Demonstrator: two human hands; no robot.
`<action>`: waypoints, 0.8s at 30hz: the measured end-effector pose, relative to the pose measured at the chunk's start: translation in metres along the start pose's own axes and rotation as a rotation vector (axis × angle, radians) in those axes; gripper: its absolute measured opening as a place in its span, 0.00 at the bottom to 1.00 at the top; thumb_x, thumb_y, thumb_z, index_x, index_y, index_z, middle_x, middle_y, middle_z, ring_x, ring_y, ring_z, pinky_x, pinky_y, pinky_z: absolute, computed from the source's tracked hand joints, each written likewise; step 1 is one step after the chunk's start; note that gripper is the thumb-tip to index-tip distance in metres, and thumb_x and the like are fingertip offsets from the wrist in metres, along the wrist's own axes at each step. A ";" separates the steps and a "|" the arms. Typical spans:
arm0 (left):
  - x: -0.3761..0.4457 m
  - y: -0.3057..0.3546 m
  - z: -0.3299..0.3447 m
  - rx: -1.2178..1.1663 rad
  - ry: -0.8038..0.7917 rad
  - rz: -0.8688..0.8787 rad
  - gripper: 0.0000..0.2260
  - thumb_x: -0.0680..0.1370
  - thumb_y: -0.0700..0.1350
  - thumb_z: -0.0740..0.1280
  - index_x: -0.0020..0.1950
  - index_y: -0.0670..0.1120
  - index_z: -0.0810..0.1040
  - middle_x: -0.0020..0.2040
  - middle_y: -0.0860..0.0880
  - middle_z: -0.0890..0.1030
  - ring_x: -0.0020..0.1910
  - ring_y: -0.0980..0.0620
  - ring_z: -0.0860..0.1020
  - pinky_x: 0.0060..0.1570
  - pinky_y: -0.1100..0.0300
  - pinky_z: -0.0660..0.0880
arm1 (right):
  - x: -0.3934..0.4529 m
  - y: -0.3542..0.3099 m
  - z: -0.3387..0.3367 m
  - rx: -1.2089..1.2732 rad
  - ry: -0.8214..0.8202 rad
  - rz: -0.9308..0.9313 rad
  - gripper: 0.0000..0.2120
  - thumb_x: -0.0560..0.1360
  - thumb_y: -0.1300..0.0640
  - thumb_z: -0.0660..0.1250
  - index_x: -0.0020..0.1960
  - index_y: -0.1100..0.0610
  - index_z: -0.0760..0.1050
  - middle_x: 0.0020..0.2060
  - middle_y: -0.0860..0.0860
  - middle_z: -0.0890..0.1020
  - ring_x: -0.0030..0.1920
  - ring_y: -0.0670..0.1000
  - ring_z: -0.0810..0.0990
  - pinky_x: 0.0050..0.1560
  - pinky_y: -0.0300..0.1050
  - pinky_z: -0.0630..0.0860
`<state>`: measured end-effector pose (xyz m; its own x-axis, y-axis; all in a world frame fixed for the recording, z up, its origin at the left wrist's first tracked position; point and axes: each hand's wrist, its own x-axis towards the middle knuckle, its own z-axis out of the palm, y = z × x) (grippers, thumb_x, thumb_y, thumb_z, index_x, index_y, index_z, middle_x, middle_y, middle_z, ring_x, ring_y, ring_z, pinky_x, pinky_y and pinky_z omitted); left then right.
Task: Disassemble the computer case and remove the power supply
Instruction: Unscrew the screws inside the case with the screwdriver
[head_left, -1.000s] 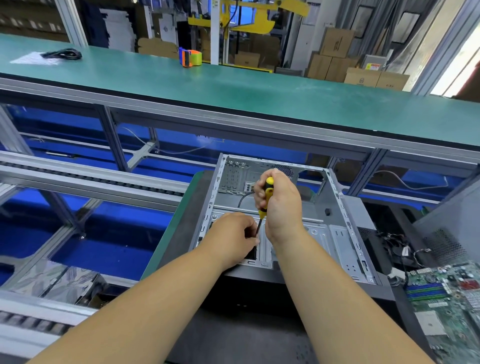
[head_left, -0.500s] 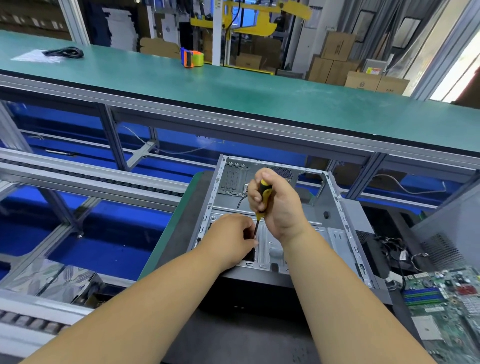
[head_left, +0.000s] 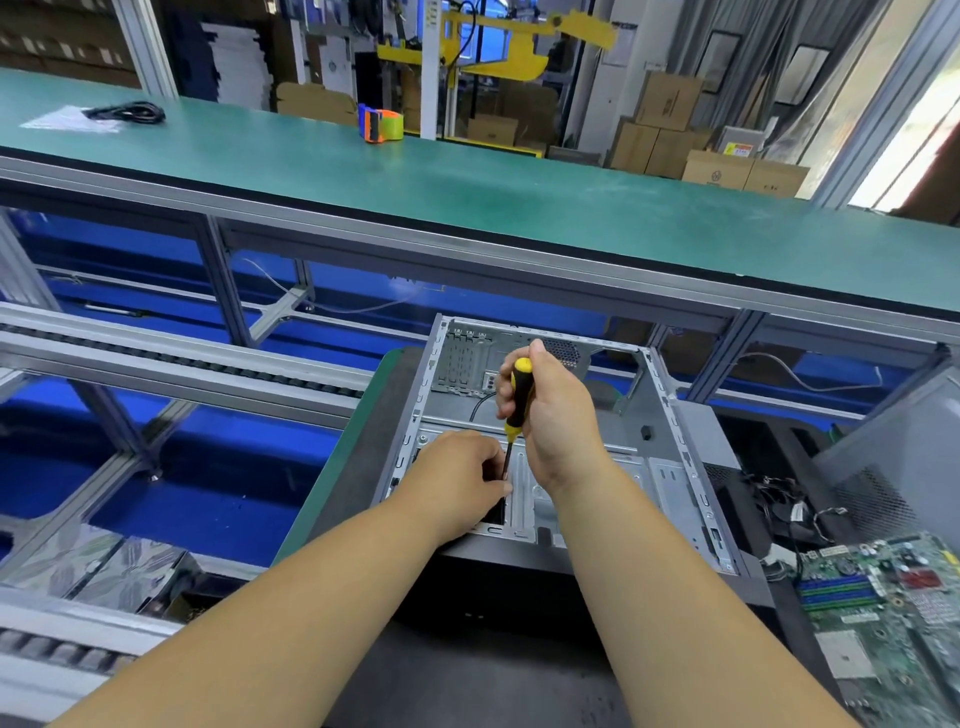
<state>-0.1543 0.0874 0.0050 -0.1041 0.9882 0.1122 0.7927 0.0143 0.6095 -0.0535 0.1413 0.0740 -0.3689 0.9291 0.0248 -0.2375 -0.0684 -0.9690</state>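
**Two hands at one screw inside the gutted case**

Both hands work low in the open computer case (head_left: 670, 467), which lies on its side on the dark bench (head_left: 467, 675). The right hand (head_left: 556, 415) has its fingers wrapped round the yellow-and-black screwdriver (head_left: 519, 397), held nearly upright. The left hand (head_left: 462, 483) curls its fingers close beside the shaft, apparently steadying the tip; whether it pinches anything I cannot tell. No power supply is plainly visible; a motherboard (head_left: 883, 613) sits off to the right. My worry: the tip is hidden, so a tilted driver could slip out of the screw head and jab the guiding fingers, or the freed screw could drop into the chassis.
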 end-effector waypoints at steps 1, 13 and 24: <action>0.000 0.000 0.000 0.005 0.004 0.003 0.12 0.73 0.51 0.72 0.34 0.53 0.70 0.37 0.55 0.75 0.41 0.54 0.74 0.39 0.58 0.70 | 0.001 0.001 0.001 0.003 0.006 -0.003 0.22 0.84 0.50 0.53 0.35 0.53 0.75 0.27 0.49 0.73 0.27 0.47 0.68 0.30 0.39 0.67; 0.002 -0.002 0.002 0.010 0.010 -0.001 0.12 0.72 0.51 0.72 0.34 0.51 0.71 0.37 0.55 0.75 0.39 0.54 0.75 0.38 0.59 0.72 | 0.009 0.001 0.002 0.015 -0.287 0.010 0.15 0.78 0.53 0.53 0.34 0.58 0.67 0.20 0.50 0.60 0.22 0.48 0.55 0.26 0.40 0.55; 0.002 -0.001 0.000 0.018 -0.002 0.005 0.14 0.72 0.52 0.71 0.32 0.53 0.69 0.36 0.55 0.75 0.40 0.54 0.73 0.37 0.59 0.67 | 0.000 0.001 -0.010 -0.015 -0.191 -0.051 0.10 0.76 0.50 0.63 0.38 0.52 0.69 0.34 0.51 0.75 0.32 0.50 0.73 0.36 0.42 0.70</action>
<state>-0.1551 0.0891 0.0045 -0.0986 0.9887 0.1132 0.8038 0.0120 0.5947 -0.0445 0.1455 0.0702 -0.5210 0.8452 0.1191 -0.2479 -0.0163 -0.9687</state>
